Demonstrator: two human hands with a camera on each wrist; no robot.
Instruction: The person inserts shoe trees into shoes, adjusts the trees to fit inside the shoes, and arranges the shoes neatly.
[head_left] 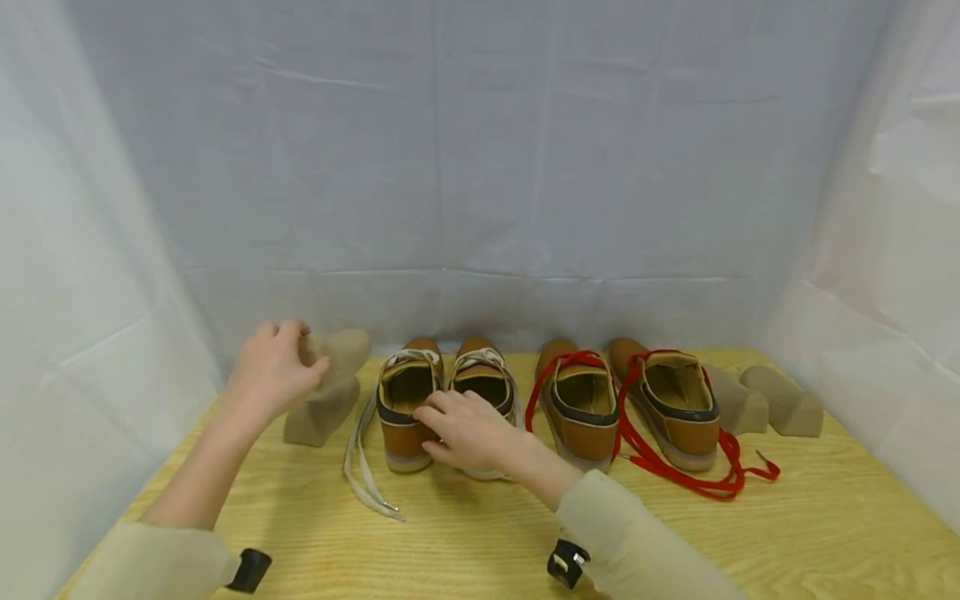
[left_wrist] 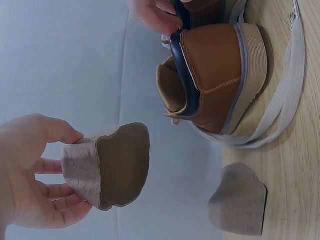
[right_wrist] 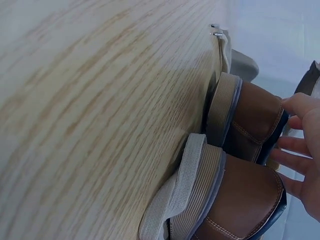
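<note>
- A beige shoe insert (left_wrist: 107,167) is gripped in the left hand (head_left: 272,371), thumb over the top and fingers curled beneath, and is held lifted off the counter (head_left: 480,533).
- A second beige insert (left_wrist: 239,200) is seen standing on the counter directly under the left hand, apart from the lifted one.
- The right hand (head_left: 465,429) is laid on the heel rims of the white-laced pair: its fingers (right_wrist: 300,145) are lightly spread and bent over the collar of the left white-laced shoe (head_left: 407,400), with the right white-laced shoe (head_left: 483,392) lying under the palm.
- The open mouth of the left white-laced shoe lies just to the right of the left hand and slightly nearer the person; its long axis runs away from the person, heel nearest.
- The left hand is judged the nearer to bring the insert, the right being already on the shoe.
- The red-laced pair (head_left: 626,400) and two further inserts (head_left: 765,404) stand well to the right of the right hand.
</note>
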